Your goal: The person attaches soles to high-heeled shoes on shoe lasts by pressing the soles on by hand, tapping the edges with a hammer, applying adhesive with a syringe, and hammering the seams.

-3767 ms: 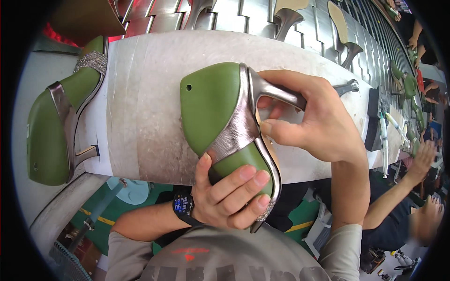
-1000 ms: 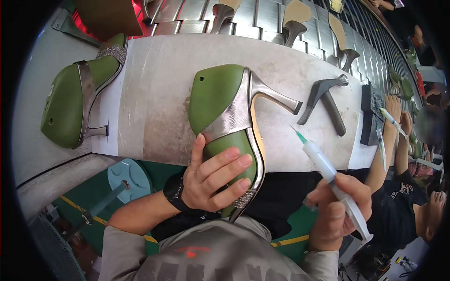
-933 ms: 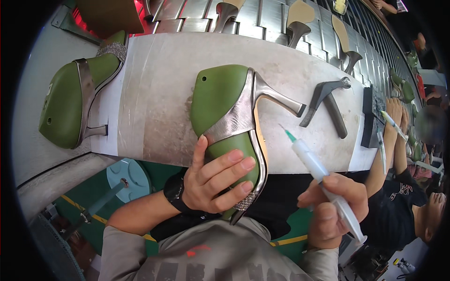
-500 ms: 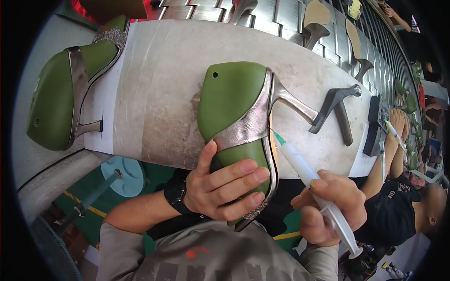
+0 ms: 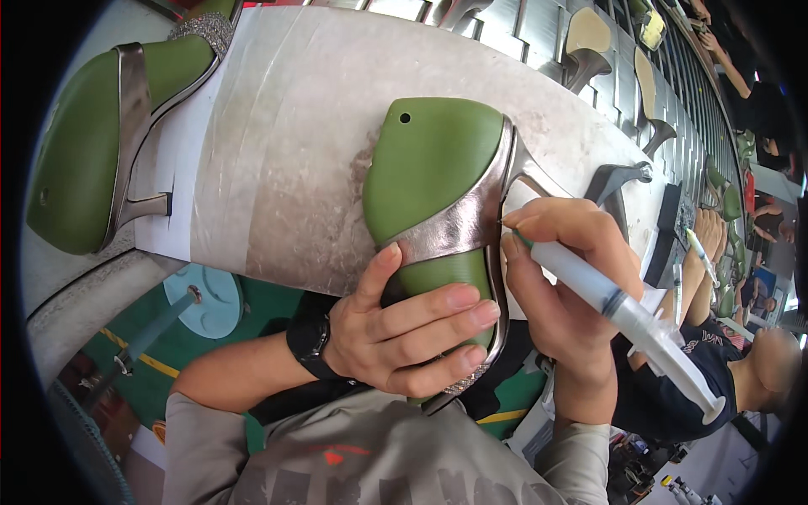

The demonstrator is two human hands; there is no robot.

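A high-heeled sandal (image 5: pixel 459 223) with a metallic strap sits on a green shoe last (image 5: pixel 433 164), lying on its side at the table's front edge. My left hand (image 5: pixel 404 328) wraps its fingers round the strap end of the last and holds it. Between the fingertips of my right hand (image 5: pixel 576 278) is a syringe (image 5: pixel 619 307) with pale liquid and a green tip. That tip points at the edge of the sole beside the strap; my fingers partly hide where it meets the shoe. My right hand covers part of the heel.
Another sandal on a green last (image 5: pixel 126 143) stands at the left. A hammer (image 5: pixel 619 181) lies right of the heel. Heeled soles (image 5: pixel 587 50) rest on the metal conveyor (image 5: pixel 530 42) behind. A co-worker (image 5: pixel 690 370) sits at the right, near a dark block (image 5: pixel 663 227).
My right hand has moved up and closer to the shoe, now gripping the syringe near its tip. The whole view has shifted slightly.
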